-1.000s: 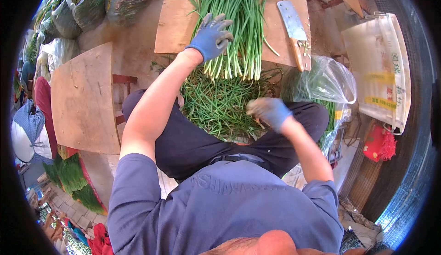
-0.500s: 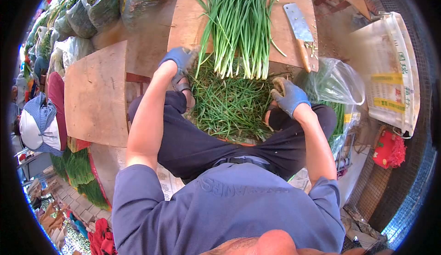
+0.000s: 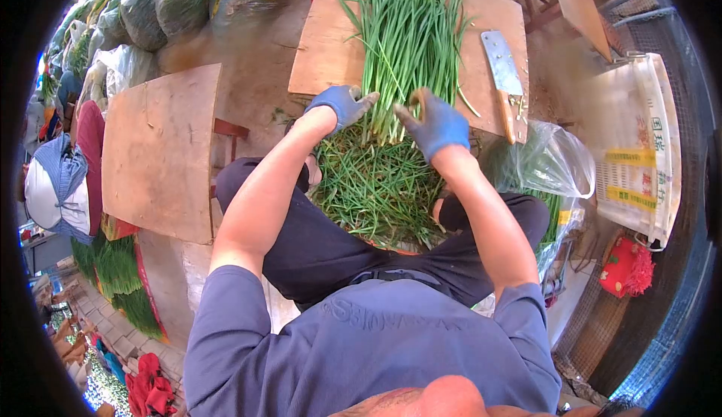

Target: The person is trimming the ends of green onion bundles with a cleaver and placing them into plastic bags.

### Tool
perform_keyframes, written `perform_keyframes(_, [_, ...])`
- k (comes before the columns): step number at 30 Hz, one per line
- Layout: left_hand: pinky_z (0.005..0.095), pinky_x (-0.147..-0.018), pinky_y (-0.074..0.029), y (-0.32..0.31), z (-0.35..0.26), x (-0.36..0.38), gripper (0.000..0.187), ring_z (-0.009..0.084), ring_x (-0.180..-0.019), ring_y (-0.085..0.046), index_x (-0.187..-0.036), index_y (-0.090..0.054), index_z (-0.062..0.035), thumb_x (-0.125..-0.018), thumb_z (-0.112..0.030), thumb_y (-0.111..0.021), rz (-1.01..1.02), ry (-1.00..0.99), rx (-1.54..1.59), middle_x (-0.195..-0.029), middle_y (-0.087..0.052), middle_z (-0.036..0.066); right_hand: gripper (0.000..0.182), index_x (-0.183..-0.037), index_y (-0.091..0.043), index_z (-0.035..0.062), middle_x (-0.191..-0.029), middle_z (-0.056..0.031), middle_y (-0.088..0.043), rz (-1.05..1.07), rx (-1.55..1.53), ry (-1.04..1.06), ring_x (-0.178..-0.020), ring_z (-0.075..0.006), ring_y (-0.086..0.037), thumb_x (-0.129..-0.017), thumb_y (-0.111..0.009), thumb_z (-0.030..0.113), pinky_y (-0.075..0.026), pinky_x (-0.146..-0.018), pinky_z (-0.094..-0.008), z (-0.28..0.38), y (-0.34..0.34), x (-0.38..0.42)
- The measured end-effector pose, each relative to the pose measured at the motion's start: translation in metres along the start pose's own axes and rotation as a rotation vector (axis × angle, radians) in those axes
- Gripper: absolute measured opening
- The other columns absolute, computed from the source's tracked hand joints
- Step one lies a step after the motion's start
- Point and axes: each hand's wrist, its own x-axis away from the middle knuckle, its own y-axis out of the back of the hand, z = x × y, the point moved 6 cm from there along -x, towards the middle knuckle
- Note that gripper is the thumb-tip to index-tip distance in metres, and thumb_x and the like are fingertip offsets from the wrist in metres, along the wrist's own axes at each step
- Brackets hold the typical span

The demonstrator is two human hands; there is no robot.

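Observation:
A thick bundle of garlic chives (image 3: 410, 37) lies lengthwise on a wooden board (image 3: 323, 48), its pale stem ends reaching over the near edge. My left hand (image 3: 342, 107), in a blue work glove, is at the left side of the stem ends, fingers stretched toward them. On the opposite side my right hand (image 3: 438, 125), gloved alike, has thumb and fingers apart around the stems' right edge. Neither hand shows a firm grip. A cleaver (image 3: 502, 67) with a wooden handle rests on the board to the right, beside small cut bits.
Loose green trimmings (image 3: 376, 191) pile on the ground between my legs. A clear plastic bag (image 3: 545, 157) with greens stands at right, near a white woven sack (image 3: 639, 146). Another wooden board (image 3: 162, 150) is at left, with a person (image 3: 60, 191) beyond it. Filled bags (image 3: 143, 18) line the back left.
Both hands have moved inward from either side to the chives' stem ends. The view has shifted slightly, so the board and cleaver appear lower and farther right.

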Motion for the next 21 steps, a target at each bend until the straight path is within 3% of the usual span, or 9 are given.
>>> perform_keyframes(3, [0.0455,-0.091,-0.05,0.014,-0.009,0.013,0.071,0.0396,-0.106,-0.064,-0.11,-0.067,-0.0026,-0.09,-0.068,-0.048,-0.08,0.041,-0.017,-0.107,-0.068,0.026,0.044,-0.102,-0.059,0.0071,-0.096,-0.0191,-0.068,-0.141,0.112,0.068,-0.092,-0.038,-0.067,-0.089,-0.063,0.049,-0.051,-0.078,-0.0495,0.01,-0.016,-0.045])
perform_keyframes(6, [0.0442,-0.094,-0.05,0.015,-0.02,0.02,0.079,0.0375,-0.111,-0.063,-0.127,-0.059,-0.0038,-0.084,-0.07,-0.057,-0.169,0.027,-0.041,-0.116,-0.067,0.023,0.041,-0.104,-0.061,0.0064,-0.098,-0.0198,-0.069,-0.008,0.067,-0.009,-0.093,-0.0378,-0.067,-0.089,-0.064,0.045,-0.051,-0.079,-0.0474,-0.008,-0.044,-0.079])
perform_keyframes(9, [0.0431,-0.096,-0.049,0.009,-0.031,0.022,0.082,0.037,-0.115,-0.062,-0.137,-0.05,-0.0025,-0.083,-0.063,-0.064,-0.122,0.063,-0.041,-0.125,-0.062,0.024,0.039,-0.104,-0.063,0.0056,-0.099,-0.0192,-0.069,-0.224,-0.352,0.008,-0.093,-0.0366,-0.067,-0.09,-0.065,0.041,-0.052,-0.079,-0.0442,-0.025,-0.029,-0.072])
perform_keyframes(11, [0.0428,-0.098,-0.049,0.005,-0.027,0.009,0.081,0.037,-0.117,-0.061,-0.137,-0.049,-0.0007,-0.083,-0.059,-0.066,-0.073,0.081,0.014,-0.127,-0.061,0.026,0.029,-0.099,-0.066,0.0044,-0.089,-0.0141,-0.069,-0.194,-0.575,0.015,-0.08,-0.0259,-0.066,-0.092,-0.065,0.033,-0.051,-0.076,-0.0361,-0.032,0.001,-0.043])
perform_keyframes(13, [0.0397,-0.083,-0.054,-0.011,-0.001,-0.022,0.071,0.031,-0.094,-0.069,-0.132,-0.05,0.0056,-0.086,-0.045,-0.07,-0.226,-0.08,0.114,-0.104,-0.069,0.02,0.027,-0.101,-0.068,0.0052,-0.084,-0.0135,-0.066,0.023,-0.755,-0.126,-0.076,-0.0225,-0.063,-0.091,-0.066,0.03,-0.05,-0.075,-0.0328,-0.041,0.018,0.011])
perform_keyframes(15, [0.0351,-0.066,-0.055,-0.022,0.013,-0.037,0.05,0.0223,-0.071,-0.067,-0.115,-0.055,0.0046,-0.091,-0.037,-0.068,-0.005,-0.046,0.345,-0.083,-0.065,0.013,0.032,-0.103,-0.067,0.0046,-0.085,-0.0163,-0.068,0.238,-0.651,0.008,-0.08,-0.0296,-0.067,-0.093,-0.062,0.034,-0.052,-0.077,-0.0385,-0.049,-0.01,0.068])
perform_keyframes(17, [0.0329,-0.057,-0.056,-0.021,0.013,-0.034,0.038,0.0181,-0.059,-0.064,-0.101,-0.057,0.0024,-0.094,-0.034,-0.066,0.148,-0.013,0.512,-0.072,-0.063,0.009,0.039,-0.104,-0.067,0.0055,-0.087,-0.02,-0.069,0.653,0.043,0.475,-0.087,-0.038,-0.068,-0.095,-0.055,0.041,-0.052,-0.081,-0.0462,-0.061,-0.07,0.125])
perform_keyframes(19, [0.0334,-0.055,-0.056,-0.021,0.015,-0.036,0.038,0.0187,-0.057,-0.064,-0.094,-0.056,0.0002,-0.094,-0.036,-0.066,0.22,-0.011,0.592,-0.071,-0.063,0.009,0.042,-0.103,-0.067,0.0085,-0.093,-0.0212,-0.07,0.918,0.405,0.266,-0.093,-0.0422,-0.067,-0.095,-0.05,0.046,-0.05,-0.085,-0.052,-0.044,-0.066,0.14])
perform_keyframes(21, [0.0333,-0.055,-0.056,-0.024,0.016,-0.036,0.036,0.0191,-0.059,-0.065,-0.089,-0.056,-0.0021,-0.095,-0.037,-0.065,0.257,-0.013,0.628,-0.07,-0.063,0.009,0.039,-0.102,-0.066,0.0103,-0.093,-0.02,-0.069,0.48,0.097,0.204,-0.089,-0.0407,-0.066,-0.094,-0.053,0.046,-0.051,-0.078,-0.0519,-0.017,-0.053,0.1])
